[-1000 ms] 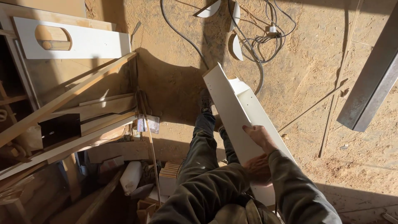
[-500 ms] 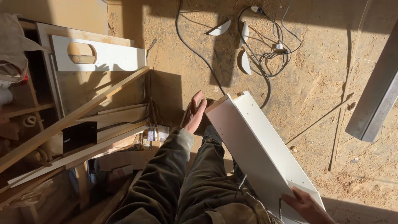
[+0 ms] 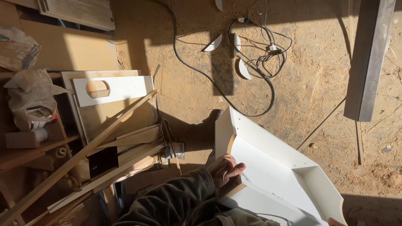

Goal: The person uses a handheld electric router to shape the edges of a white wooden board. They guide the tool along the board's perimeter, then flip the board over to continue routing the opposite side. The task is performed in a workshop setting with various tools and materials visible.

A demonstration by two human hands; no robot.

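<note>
A: Checking the left hand (image 3: 226, 169) — gripping what?

B: Clamping the near edge of the white shelf unit (image 3: 272, 167). Fingers curled over the inner side panel, thumb tucked behind. Closed on it, not spread.

A: And the right hand (image 3: 335, 222)?

B: Barely showing. Just a fingertip poking in at the bottom frame edge, touching the far lower corner of the same unit. Cannot tell whether gripping or only resting there.

A: Locating the unit itself?

B: Sitting tilted off the floor, slanting from centre frame down toward the bottom right corner. Open side facing up, white inner panels catching sun, raw wood edge showing near the left hand. Hanging above the sawdust floor (image 3: 310, 83), just over a dark boot (image 3: 209, 121).

A: Listing anything nearby?

B: Lying beyond the unit: grey cable (image 3: 197, 69) looping across the floor into a tangle of cords (image 3: 268, 50), three white crescent offcuts (image 3: 240, 67) scattered beside it. Leaning in at the top right: grey metal beam (image 3: 368, 58). Stacking up on the left: wood strips (image 3: 83, 155) running diagonally, white board with an oval cutout (image 3: 125, 88) lying behind them, crumpled bags (image 3: 31, 92) sitting on a shelf further left.

A: Touching any of that?

B: Nope. Staying well apart from both hands.
</note>
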